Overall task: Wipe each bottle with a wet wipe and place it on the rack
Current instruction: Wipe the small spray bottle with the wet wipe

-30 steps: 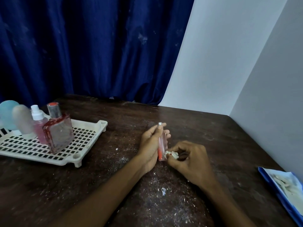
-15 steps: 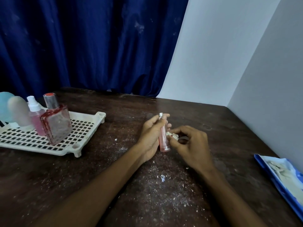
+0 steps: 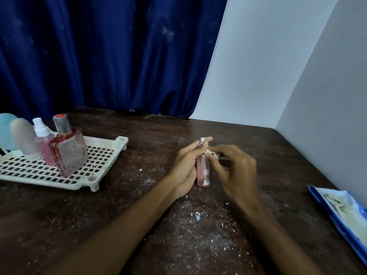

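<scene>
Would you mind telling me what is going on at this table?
A person is wiping a slim pink bottle: the left hand holds it upright while the right hand presses a crumpled wipe against its neck. Other bottles already stand on the white rack at the left.

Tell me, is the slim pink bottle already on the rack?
No, the left hand holds the slim pink bottle upright, well to the right of the rack.
</scene>
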